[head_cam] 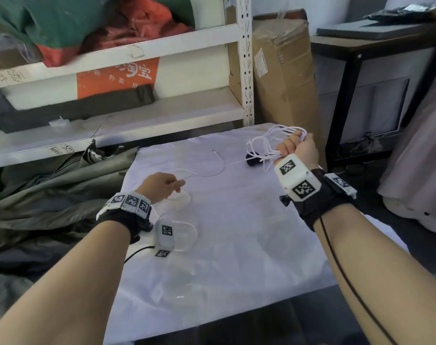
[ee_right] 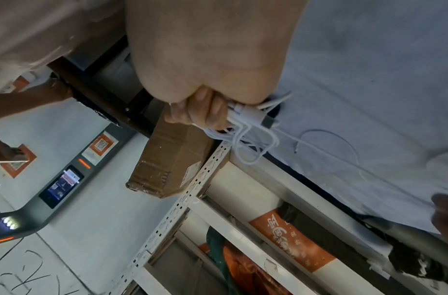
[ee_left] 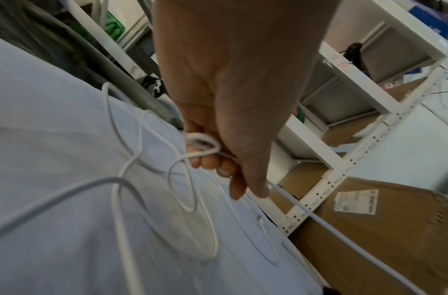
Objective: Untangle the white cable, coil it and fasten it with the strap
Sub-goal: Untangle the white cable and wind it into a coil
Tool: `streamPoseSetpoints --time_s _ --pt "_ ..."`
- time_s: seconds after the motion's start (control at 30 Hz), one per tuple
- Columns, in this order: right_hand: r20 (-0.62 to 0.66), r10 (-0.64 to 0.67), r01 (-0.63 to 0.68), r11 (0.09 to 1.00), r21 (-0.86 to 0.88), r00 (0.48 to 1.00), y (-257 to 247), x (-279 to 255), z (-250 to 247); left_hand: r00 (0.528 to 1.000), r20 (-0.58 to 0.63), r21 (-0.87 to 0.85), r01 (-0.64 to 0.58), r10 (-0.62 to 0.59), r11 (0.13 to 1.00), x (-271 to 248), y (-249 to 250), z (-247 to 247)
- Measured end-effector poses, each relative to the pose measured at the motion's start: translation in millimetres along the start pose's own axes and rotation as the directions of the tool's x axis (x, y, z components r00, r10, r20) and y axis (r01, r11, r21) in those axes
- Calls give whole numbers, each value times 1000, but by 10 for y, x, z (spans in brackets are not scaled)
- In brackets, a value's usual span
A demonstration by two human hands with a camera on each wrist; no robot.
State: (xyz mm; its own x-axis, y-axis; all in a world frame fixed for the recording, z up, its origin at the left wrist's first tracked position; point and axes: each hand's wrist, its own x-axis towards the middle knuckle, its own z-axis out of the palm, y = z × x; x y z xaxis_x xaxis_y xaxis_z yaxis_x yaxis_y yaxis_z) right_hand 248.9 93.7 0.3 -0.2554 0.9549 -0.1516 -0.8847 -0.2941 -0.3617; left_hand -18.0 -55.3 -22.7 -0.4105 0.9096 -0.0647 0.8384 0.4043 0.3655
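My right hand [head_cam: 295, 148] is raised over the far right of the table and grips a bundle of white cable loops [head_cam: 264, 143] [ee_right: 245, 127] in its fist. One strand of the white cable [head_cam: 212, 173] runs from that bundle across the white cloth [head_cam: 236, 220] to my left hand [head_cam: 166, 184], which pinches it between thumb and fingers [ee_left: 218, 163]. Loose loops of the cable [ee_left: 132, 179] lie on the cloth below my left hand. A cable end with a plug [head_cam: 215, 152] lies on the cloth. A dark strap [head_cam: 253, 159] lies beside my right hand.
A white metal shelf [head_cam: 137, 113] with bags and dark items stands behind the table. A tall cardboard box [head_cam: 281, 78] leans at the back right, next to a black table frame [head_cam: 348, 95]. Grey fabric [head_cam: 50, 195] is piled at the left.
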Motion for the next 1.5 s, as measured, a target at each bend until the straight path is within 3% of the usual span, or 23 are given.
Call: streamPoseSetpoints --time_s 0.13,0.23,0.33,0.4,0.57,0.67,0.77,0.83,1.0,1.27,1.43,1.5 --pt "-49 -96 88 987 -132 994 -85 -27 23 965 -213 -194 112 -154 975 35 -158 -83" --pt "-68 -138 117 962 -248 988 -26 -21 39 915 -376 -295 29 -143 955 27 -114 -102" --pt "-74 -163 129 933 -335 984 127 -54 83 957 -289 -267 -57 -24 962 -28 146 -113" --pt "-49 -168 133 898 -419 985 213 -73 108 975 -202 -153 -127 95 980 -81 333 -155" --pt "64 -59 86 771 -631 996 346 -105 147 966 -41 -81 -260 257 962 -215 622 -259" --pt "187 30 131 606 -785 982 436 -177 175 945 32 -53 -324 326 944 -268 740 -228" --pt "307 183 203 436 -877 934 530 -254 189 931 80 -39 -353 355 935 -256 805 -198" --pt "318 280 205 367 -908 906 561 -320 199 923 73 -104 -370 378 923 -260 845 -169" --pt "251 450 161 228 -960 857 587 -431 102 910 -37 -337 -400 412 852 -302 952 -37" --pt "123 578 111 55 -992 807 488 -483 96 904 -165 -309 -428 395 850 -246 853 -18" --pt "33 745 124 -67 -990 666 447 -525 126 906 -237 -232 -404 351 885 -214 659 -56" --pt "40 793 140 -57 -989 607 444 -532 124 899 -294 -253 -402 326 880 -204 629 -50"
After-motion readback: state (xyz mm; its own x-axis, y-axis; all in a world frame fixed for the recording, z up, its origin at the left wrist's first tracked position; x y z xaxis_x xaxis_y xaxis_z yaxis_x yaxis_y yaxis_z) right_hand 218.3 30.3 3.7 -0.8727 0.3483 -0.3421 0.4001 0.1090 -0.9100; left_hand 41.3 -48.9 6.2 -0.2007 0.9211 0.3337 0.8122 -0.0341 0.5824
